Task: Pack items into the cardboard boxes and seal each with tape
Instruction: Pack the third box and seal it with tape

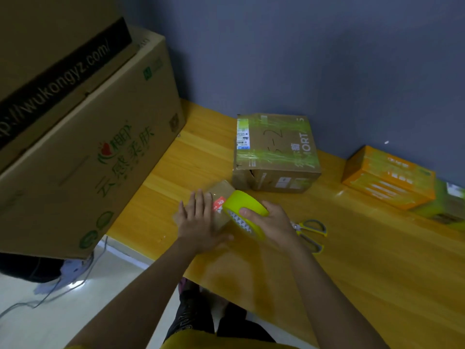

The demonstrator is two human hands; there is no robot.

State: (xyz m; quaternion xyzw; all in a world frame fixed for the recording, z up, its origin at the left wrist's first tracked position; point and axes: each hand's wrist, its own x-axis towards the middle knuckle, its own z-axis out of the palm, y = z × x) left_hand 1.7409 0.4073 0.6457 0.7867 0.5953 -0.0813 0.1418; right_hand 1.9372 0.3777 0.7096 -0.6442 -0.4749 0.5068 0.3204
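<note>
Tape point(245, 211), a yellow roll, sits gripped in my right hand point(273, 224) over a small box point(221, 195) on the surface point(352, 260). My left hand point(198, 222) presses flat on that box, fingers straight. Scissors point(310, 231) lie just beside my right hand, and a taped box point(275, 152) stands behind.

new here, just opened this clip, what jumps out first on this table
The yellow tape roll at centre front stands out most: the right hand holds it against a small box that the left hand presses flat. Behind them sits a taped box by the wall. A big printed carton fills the left, and scissors lie right of the hands.
</note>
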